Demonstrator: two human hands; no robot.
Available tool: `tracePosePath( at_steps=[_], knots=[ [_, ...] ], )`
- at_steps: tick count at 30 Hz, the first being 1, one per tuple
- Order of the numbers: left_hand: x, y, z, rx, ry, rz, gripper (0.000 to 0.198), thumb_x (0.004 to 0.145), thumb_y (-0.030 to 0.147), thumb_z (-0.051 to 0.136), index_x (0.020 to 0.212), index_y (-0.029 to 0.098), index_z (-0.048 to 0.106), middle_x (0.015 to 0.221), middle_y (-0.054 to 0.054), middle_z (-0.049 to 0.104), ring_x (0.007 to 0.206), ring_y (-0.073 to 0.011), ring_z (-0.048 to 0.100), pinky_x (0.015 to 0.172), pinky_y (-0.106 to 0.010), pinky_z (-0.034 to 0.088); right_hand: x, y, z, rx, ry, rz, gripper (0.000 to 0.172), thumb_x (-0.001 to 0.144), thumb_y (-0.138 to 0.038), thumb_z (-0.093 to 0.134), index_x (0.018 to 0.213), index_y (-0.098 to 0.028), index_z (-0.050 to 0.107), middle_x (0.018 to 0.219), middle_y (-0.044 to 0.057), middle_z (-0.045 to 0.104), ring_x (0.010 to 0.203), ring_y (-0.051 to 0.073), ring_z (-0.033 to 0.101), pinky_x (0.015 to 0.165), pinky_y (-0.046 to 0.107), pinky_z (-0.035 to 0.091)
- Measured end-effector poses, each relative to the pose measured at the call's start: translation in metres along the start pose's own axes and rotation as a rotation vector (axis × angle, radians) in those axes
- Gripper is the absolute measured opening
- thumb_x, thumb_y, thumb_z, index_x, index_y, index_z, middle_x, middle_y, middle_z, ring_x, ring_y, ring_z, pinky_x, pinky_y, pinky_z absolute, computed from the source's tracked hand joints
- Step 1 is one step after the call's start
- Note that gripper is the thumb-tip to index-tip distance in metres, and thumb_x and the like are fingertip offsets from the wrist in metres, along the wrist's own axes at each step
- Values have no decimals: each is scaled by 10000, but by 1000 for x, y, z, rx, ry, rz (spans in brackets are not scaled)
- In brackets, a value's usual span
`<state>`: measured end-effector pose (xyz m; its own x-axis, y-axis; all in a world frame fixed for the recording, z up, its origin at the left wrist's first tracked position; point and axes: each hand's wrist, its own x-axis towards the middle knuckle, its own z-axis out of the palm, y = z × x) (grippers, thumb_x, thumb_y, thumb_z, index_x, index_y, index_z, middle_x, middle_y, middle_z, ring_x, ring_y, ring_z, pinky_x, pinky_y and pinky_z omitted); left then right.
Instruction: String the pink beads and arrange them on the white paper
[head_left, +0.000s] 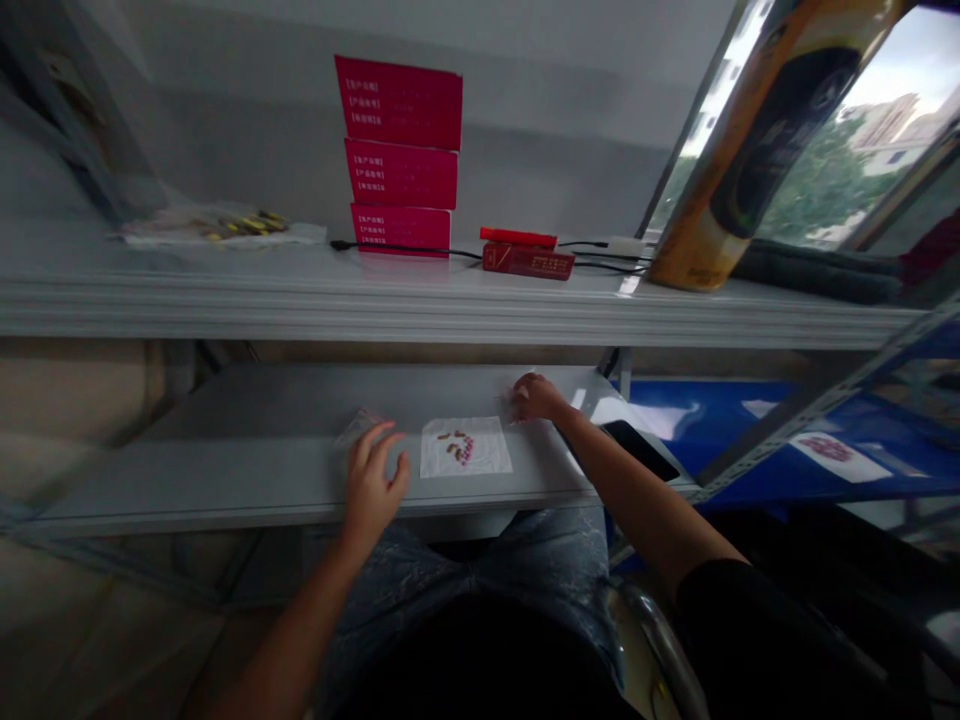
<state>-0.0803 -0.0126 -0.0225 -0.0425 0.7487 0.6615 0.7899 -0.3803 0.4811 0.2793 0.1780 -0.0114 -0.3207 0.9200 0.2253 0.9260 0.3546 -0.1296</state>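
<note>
White paper square (480,462) holding small brown and pink pieces (457,447): we list it on our lower grey metal shelf (225,490). Our open, empty left hand (375,478) curves just left of the square, beside a clear plastic packet (354,432); our open right hand (536,398) rests just beyond it. Stacked crimson cartons (399,130) stand on the shelf above it.

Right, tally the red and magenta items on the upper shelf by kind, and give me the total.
Magenta printed cartons: 3
Dark red printed box: 1
Bright red bar-shaped object: 1
Total: 5
</note>
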Motion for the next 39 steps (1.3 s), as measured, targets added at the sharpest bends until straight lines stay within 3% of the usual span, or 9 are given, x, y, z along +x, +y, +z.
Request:
tracePosePath(
  at_steps=[4,8,14,18,21,25,30,36,39],
  knots=[
    [-42,38,6,-229,-168,167,219,943,220,565,1089,256,724,1271,-103,687,1218,-279,624,1076,-459,493,-4,-2,-23,37,60,-13,255,959,-182,570,1071,-127,791,1202,174,749,1198,283,651,1101,393,446],
    [-65,67,5,-422,-327,109,236,935,197,570,1088,266,735,1162,-100,727,1124,-258,664,1008,-425,520,-25,-2,-54,161,53,-17,298,985,-263,538,1047,-167,813,1116,150,786,1067,292,706,992,397,514],
    [-83,87,2,-715,-467,-192,146,945,327,621,1016,274,736,907,-61,741,837,-214,684,778,-343,527,-110,-36,-82,1033,-26,161,326,847,-479,730,998,-201,810,911,77,759,761,202,654,715,334,531],
    [-93,96,1,-897,-506,-389,236,952,455,598,1004,258,715,783,-35,677,709,-187,624,658,-309,477,-180,-92,-62,1577,-180,291,278,736,-448,891,858,-219,792,804,27,703,669,141,588,683,297,501],
    [-101,101,3,-958,-451,-520,292,933,524,601,943,244,680,740,-17,619,661,-173,571,602,-288,438,-214,-134,-31,1737,-364,329,280,748,-422,912,899,-211,805,799,28,708,680,137,610,688,289,500],
    [-106,101,10,-922,-366,-567,311,890,538,649,838,231,639,792,-31,637,734,-189,591,654,-296,462,-229,-166,8,1838,-430,386,318,713,-418,942,902,-198,811,805,32,728,694,134,641,681,269,492],
    [-98,90,17,-939,-541,-484,318,876,518,674,798,212,639,751,-23,652,717,-180,606,696,-301,476,-227,-170,28,1803,-474,349,312,764,-443,903,819,-161,781,755,34,716,663,124,623,662,263,469],
    [-97,80,29,-1002,-742,-680,462,838,654,661,787,198,601,590,50,519,493,-103,438,487,-232,327,-224,-161,34,1702,-452,217,330,840,-503,821,826,-179,759,727,15,697,662,136,617,677,280,463],
    [-104,79,33,-1018,-817,-699,482,834,666,664,782,191,601,638,26,577,507,-102,474,480,-230,349,-226,-162,35,1575,-451,77,339,845,-522,802,808,-188,757,715,9,699,664,146,611,694,295,468]
  ],
)
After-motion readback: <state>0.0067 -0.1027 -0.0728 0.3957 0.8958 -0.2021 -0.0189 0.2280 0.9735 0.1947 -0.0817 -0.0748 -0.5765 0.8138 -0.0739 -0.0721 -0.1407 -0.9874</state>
